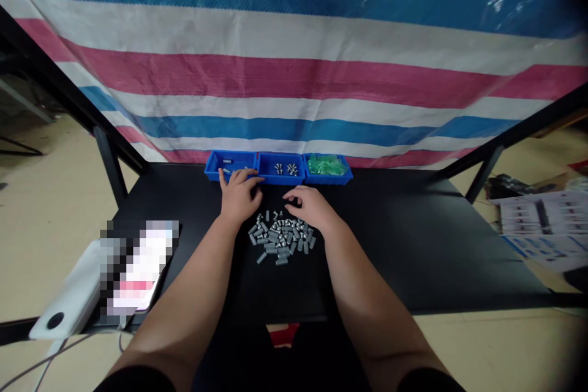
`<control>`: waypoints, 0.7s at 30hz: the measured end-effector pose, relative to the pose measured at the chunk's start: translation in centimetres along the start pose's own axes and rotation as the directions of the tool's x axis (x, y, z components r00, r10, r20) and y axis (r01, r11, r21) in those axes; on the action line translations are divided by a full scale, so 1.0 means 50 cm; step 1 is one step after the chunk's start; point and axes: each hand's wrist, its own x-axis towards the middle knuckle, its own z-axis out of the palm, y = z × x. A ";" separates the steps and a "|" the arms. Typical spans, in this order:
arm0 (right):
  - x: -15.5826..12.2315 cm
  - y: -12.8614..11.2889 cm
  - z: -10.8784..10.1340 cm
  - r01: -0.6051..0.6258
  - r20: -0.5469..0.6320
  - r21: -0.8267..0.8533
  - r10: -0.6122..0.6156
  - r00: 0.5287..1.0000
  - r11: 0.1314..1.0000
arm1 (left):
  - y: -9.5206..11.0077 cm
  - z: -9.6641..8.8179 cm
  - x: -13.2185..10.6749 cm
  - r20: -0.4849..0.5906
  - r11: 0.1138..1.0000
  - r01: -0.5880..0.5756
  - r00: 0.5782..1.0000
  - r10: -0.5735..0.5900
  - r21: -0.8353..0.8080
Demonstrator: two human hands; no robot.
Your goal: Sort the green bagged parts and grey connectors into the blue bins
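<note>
A loose pile of small grey metal cylinders and shiny screw-like pieces lies on the black table in front of me. My left hand is at the front edge of the left blue bin, its fingers spread and nothing visible in them. A few grey cylinders lie in that bin. Just above the pile's right side hovers my right hand, fingers bent, with a gap between thumb and forefinger. Shiny small pieces sit in the middle blue bin. The right blue bin holds green plastic bags.
A phone with a lit, blurred screen and a white device with cables lie at the table's left. Behind the bins hangs a striped tarp. Black frame bars flank the table. Boxes stand beyond its right side.
</note>
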 end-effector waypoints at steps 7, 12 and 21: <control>0.015 -0.001 0.023 -0.008 -0.042 0.080 0.011 0.999 0.997 | 0.000 -0.002 0.002 0.002 0.999 -0.036 0.999 0.036 -0.013; 0.055 -0.004 0.025 0.027 -0.470 0.164 0.053 0.881 0.986 | 0.005 -0.014 0.003 -0.083 0.999 -0.043 0.996 0.041 -0.022; 0.028 -0.006 -0.022 -0.099 -0.204 0.042 0.106 0.973 0.994 | 0.006 -0.048 -0.005 0.139 0.957 -0.067 0.984 0.109 -0.283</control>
